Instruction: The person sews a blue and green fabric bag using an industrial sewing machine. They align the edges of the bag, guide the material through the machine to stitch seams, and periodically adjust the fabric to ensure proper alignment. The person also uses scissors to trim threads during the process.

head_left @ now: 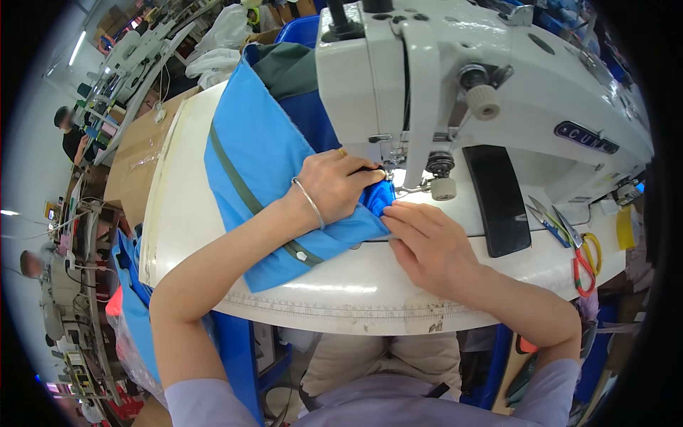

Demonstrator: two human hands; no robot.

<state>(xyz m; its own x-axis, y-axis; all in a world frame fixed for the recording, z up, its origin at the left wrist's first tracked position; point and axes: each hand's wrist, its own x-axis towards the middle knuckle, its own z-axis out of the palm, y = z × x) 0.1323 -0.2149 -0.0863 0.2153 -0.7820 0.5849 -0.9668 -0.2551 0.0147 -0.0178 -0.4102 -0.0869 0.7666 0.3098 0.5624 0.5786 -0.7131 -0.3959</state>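
A light-blue fabric piece (249, 128) with a dark green stripe lies on the white sewing machine table, its right end under the needle area. My left hand (331, 186), a bangle at its wrist, is closed on the fabric just left of the presser foot (390, 174). Between my hands, a brightly lit, deeper blue part (379, 198) of the cloth shows. My right hand (430, 242) lies flat with fingers stretched out, its fingertips touching the cloth's right edge. The white sewing machine (455, 78) stands over the work, and its head partly hides the cloth behind.
Right of the needle lie a black phone (498, 203), metal scissors (551, 220) and red-and-yellow-handled scissors (587, 263). A yellow tape roll (626, 228) stands at the right edge. Cardboard (146, 153) borders the table's left side. Other people sit at machines far left.
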